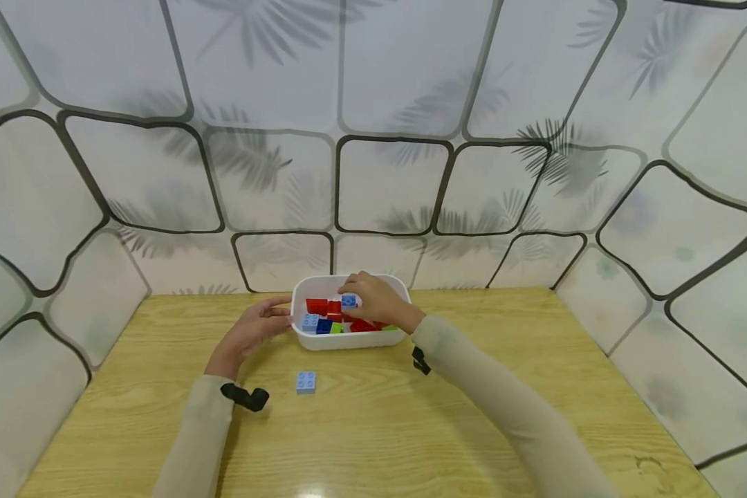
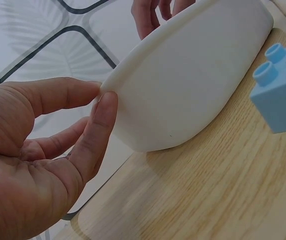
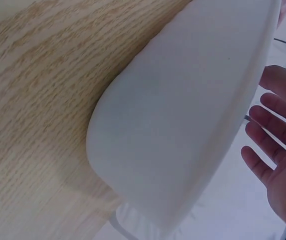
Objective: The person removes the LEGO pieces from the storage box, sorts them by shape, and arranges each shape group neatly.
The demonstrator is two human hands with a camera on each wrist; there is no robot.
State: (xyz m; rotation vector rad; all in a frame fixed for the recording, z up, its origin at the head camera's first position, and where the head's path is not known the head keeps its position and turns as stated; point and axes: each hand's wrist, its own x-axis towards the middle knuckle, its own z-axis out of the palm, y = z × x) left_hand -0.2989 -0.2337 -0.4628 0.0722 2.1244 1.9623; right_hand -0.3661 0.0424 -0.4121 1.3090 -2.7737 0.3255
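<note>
White, the bin stood just right of the left hand, which pinched its rim, likely to steady it; the right hand reached inside to a blue brick, whether gripping it I couldn't tell.

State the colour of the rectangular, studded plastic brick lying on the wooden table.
The studded plastic brick is light blue, clearest in the left wrist view.
</note>
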